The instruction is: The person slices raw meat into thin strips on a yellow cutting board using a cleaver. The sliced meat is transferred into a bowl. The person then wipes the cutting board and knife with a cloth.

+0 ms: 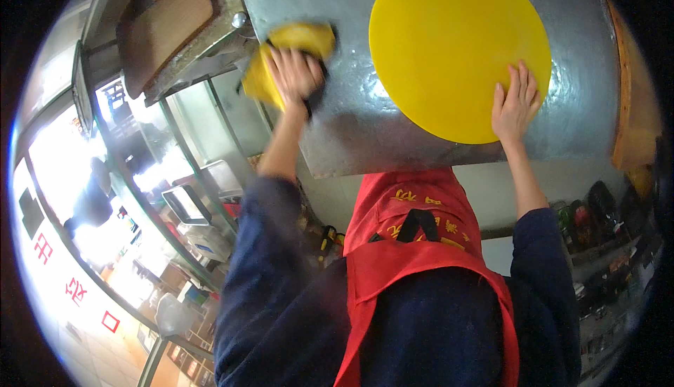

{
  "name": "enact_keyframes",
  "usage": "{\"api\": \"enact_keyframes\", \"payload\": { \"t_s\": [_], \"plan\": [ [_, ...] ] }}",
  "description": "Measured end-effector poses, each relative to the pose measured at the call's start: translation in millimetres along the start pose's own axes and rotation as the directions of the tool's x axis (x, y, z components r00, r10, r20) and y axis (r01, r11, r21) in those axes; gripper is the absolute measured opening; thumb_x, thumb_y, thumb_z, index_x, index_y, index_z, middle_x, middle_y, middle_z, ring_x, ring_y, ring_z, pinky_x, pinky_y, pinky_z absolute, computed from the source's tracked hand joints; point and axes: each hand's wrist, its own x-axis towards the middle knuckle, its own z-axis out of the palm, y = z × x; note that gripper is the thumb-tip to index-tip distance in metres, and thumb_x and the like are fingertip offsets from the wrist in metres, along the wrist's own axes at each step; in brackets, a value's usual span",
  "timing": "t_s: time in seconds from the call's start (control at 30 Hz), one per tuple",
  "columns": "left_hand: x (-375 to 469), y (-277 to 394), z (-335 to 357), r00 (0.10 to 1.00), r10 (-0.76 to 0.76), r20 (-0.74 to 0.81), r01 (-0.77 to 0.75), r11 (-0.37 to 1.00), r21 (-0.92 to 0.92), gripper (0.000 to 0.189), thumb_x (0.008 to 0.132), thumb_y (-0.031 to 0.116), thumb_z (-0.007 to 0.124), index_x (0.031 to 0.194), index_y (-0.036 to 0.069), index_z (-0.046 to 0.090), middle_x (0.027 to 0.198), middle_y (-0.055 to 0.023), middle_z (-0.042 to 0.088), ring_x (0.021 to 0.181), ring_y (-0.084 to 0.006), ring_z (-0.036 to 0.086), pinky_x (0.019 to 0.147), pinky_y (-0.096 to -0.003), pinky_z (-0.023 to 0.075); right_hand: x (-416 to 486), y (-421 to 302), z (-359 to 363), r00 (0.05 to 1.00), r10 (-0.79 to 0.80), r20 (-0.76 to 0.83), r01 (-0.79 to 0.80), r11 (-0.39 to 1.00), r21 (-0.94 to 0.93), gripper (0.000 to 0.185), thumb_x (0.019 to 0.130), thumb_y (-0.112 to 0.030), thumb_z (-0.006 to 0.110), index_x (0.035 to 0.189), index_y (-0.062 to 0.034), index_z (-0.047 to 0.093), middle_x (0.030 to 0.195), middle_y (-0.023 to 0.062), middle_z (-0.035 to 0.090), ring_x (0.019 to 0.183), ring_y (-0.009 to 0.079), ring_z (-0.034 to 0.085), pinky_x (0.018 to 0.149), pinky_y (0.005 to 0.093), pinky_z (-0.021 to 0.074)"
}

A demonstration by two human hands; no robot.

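My left hand (296, 74) is pressed over a yellow and black cloth (303, 36) at the left edge of a metal-topped table (337, 139). Both the hand and the cloth are blurred, and part of the cloth bulges past the fingers. A large round yellow board (453, 55) lies flat on the metal to the right, its far rim cut off by the picture's top. On its lower right part rests my right hand (517, 97), palm down, fingers stretched out and thumb somewhat apart, gripping nothing.
A wooden board (168, 24) with a small object on it lies on a worn counter at upper left. Wooden edging (623, 87) runs along the table's right side. Glass panes (210, 118) stand at left. Cluttered shelves (611, 260) are at lower right.
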Motion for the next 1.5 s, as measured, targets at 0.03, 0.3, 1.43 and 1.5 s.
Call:
{"api": "enact_keyframes", "payload": {
  "t_s": [0.03, 0.3, 1.43, 1.5],
  "plan": [
    [44, -3, 15, 0.993, -0.121, -0.018, 0.119, 0.991, -0.062, 0.049, 0.083, 0.031, 0.053, 0.118, -0.002, 0.056, 0.128, -0.0254, 0.053, 0.131, -0.0475, 0.037, 0.11, -0.0585, 0.0241, -1, 1, 1, 1.0, -0.001, 0.005, 0.001, 1.0, -0.007, 0.046, 0.094, -0.027, 0.053, 0.135, -0.0087, 0.046, 0.148, 0.0085, 0.039, 0.135, 0.032, 0.034, 0.107, 0.0509, 0.022],
    [-42, 125, -18, 0.986, -0.157, -0.061, 0.113, 0.887, -0.448, 0.058, 0.076, 0.018, 0.055, 0.133, 0.007, 0.049, 0.145, -0.0142, 0.042, 0.139, -0.0394, 0.029, 0.113, -0.0495, 0.0225, 0, 8, 9, 0.998, -0.012, -0.069, 0.007, 0.997, -0.071, 0.044, 0.092, -0.029, 0.057, 0.132, -0.0098, 0.05, 0.144, 0.0079, 0.045, 0.133, 0.0298, 0.037, 0.106, 0.0511, 0.025],
    [-37, 167, -52, 0.636, -0.599, 0.487, 0.748, 0.323, -0.58, 0.046, 0.09, 0.029, 0.057, 0.121, -0.005, 0.059, 0.083, -0.0166, 0.071, 0.08, -0.0281, 0.068, 0.075, -0.0376, 0.0515, 79, 115, -13, 0.976, 0.118, 0.182, -0.15, 0.973, 0.174, 0.025, 0.085, -0.008, 0.057, 0.11, -0.0025, 0.056, 0.127, 0.0168, 0.052, 0.131, 0.0342, 0.037, 0.1, 0.0496, 0.0296],
    [-24, 166, -52, 0.534, -0.592, 0.603, 0.807, 0.146, -0.572, 0.048, 0.09, 0.035, 0.059, 0.116, -0.005, 0.062, 0.082, -0.0162, 0.07, 0.076, -0.0285, 0.067, 0.072, -0.0398, 0.0508, 71, 112, 16, 0.998, 0.045, -0.043, -0.034, 0.972, 0.231, 0.028, 0.085, -0.005, 0.055, 0.112, -0.0051, 0.054, 0.129, 0.013, 0.052, 0.132, 0.0327, 0.038, 0.098, 0.052, 0.0278]
  ]
}}
